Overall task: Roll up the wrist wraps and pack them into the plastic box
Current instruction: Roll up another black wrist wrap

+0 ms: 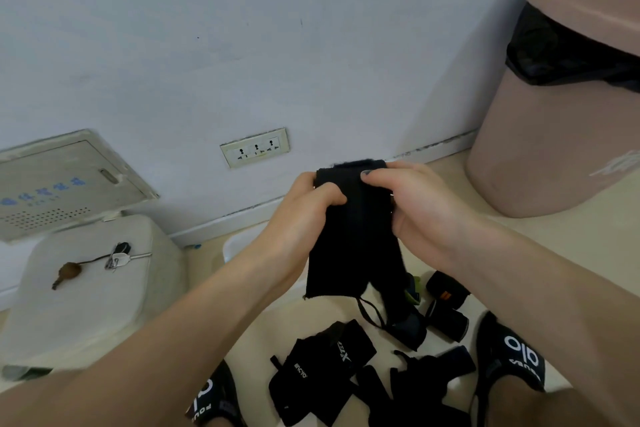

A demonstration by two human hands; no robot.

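Pale floor [540, 236] against a grey wall. At frame centre, left hand [304, 208] and right hand [415, 198] both grip the top of a black wrist wrap [353, 246], its length hanging down. More wraps [322, 378] lie on the floor at lower centre between two sandalled feet [512, 357].

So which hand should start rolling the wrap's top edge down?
Probably the right hand: its fingertips already curl over the wrist wrap at its top edge. The left hand grips lower on the side, steadying it.

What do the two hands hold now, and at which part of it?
Both the left hand and the right hand grip one black wrist wrap at its upper end; the rest hangs down.
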